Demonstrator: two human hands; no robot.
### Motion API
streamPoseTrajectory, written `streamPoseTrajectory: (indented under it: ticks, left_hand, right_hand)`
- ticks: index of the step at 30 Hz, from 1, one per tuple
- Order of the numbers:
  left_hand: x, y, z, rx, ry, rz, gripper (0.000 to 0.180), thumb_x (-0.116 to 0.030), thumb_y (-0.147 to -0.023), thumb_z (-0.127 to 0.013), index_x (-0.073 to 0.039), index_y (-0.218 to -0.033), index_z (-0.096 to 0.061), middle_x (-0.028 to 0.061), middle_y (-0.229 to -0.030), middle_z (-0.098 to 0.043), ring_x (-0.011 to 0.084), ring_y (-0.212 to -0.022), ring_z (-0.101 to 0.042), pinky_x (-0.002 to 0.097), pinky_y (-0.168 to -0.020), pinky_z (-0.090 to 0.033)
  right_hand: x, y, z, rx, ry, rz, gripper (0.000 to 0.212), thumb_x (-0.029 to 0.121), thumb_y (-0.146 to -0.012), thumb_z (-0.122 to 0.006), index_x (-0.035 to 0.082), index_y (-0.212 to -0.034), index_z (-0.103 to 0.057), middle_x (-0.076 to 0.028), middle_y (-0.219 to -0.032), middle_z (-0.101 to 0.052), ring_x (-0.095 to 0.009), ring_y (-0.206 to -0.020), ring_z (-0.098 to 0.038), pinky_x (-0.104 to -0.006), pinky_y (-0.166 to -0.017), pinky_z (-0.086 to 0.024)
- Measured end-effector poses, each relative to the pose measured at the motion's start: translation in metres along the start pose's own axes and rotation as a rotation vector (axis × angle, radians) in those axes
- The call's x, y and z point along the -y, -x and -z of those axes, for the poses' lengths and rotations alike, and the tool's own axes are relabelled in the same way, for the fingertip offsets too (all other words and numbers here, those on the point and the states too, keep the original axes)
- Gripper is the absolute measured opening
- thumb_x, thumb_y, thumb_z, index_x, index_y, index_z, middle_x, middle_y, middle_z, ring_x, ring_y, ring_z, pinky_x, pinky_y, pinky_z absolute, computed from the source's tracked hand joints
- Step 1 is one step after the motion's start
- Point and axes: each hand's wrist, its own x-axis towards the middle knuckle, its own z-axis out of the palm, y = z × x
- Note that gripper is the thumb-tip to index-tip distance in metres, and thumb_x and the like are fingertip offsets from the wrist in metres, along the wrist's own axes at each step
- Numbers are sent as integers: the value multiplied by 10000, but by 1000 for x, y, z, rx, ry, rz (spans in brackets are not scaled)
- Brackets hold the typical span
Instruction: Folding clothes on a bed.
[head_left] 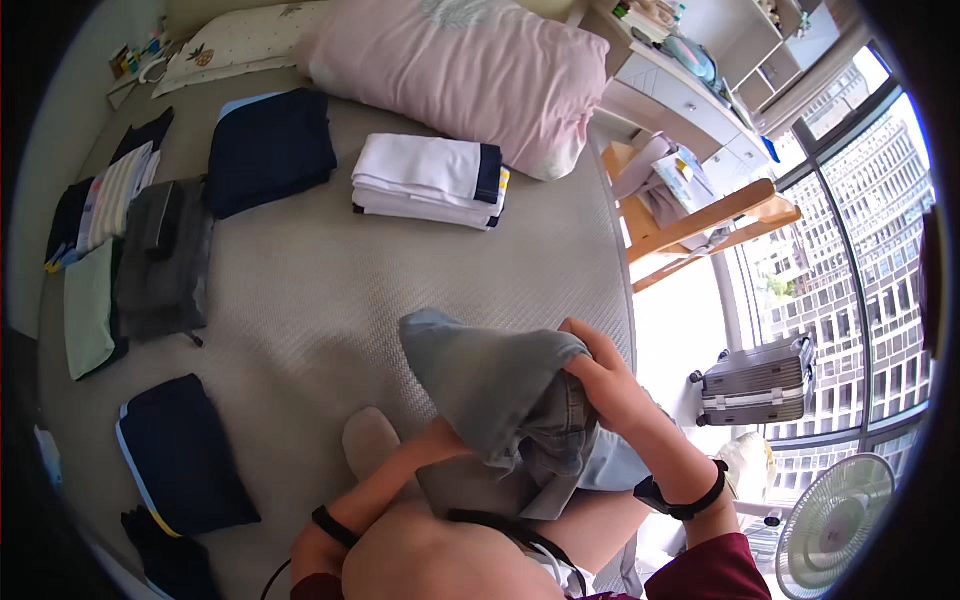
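A pair of light blue-grey jeans [490, 375] is bunched above my lap, one leg reaching forward over the bed. My right hand [598, 375] grips the denim near a thick seam, fingers curled round the cloth. My left hand [447, 440] goes in under the near side of the jeans; its fingers are hidden by the fabric. Some of the denim hangs down over my thigh. Both wrists wear dark bands.
Folded white clothes [425, 180], folded navy clothes [270, 150] and a dark grey bag [165, 260] lie on the grey bed mat [300, 280]. Another navy folded garment [185, 460] is at left. A wooden chair [700, 225], silver suitcase [757, 385] and fan [835, 530] stand at right.
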Motion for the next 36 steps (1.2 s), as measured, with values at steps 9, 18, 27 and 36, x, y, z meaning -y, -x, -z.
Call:
streamPoseTrajectory:
  ticks: [9, 18, 27, 36]
  left_hand:
    - [34, 121, 75, -452, 583, -196, 592, -374, -905, -525, -55, -1378, -370, 119, -1377, -419, 280, -1282, -386, 399, -1076, -298]
    - [26, 153, 125, -683, 759, -641, 606, -465, -932, -433, -67, -1384, -366, 118, -1403, -399, 297, -1286, -382, 432, -1078, -294]
    - [-29, 164, 136, -430, 708, -599, 776, -563, -857, -526, -76, -1414, -293, 128, -1421, -369, 314, -1286, -369, 492, -1065, -287]
    - [-56, 132, 148, -1205, 384, -100, 429, -74, -835, -588, -23, -1246, -477, 110, -1262, -517, 236, -1135, -505, 373, -964, -387]
  right_hand:
    - [-64, -13, 7, -156, 407, 105, 716, 422, -840, -651, 104, -1365, -282, -211, -1158, -528, -295, -1039, -578, -377, -902, -449]
    - [-130, 72, -53, -57, 1137, 208, 949, 555, -661, -728, 57, -1364, -331, -254, -1324, -417, -411, -1195, -447, -488, -998, -334]
    - [-186, 113, -62, -197, 1137, 161, 650, 384, -582, -796, 81, -1085, -518, -243, -1299, -437, -372, -1255, -386, -512, -1029, -275]
    - [-176, 91, 6, -563, 863, 388, 174, -22, -608, -559, 54, -760, -521, -121, -858, -537, -339, -792, -556, -432, -632, -465]
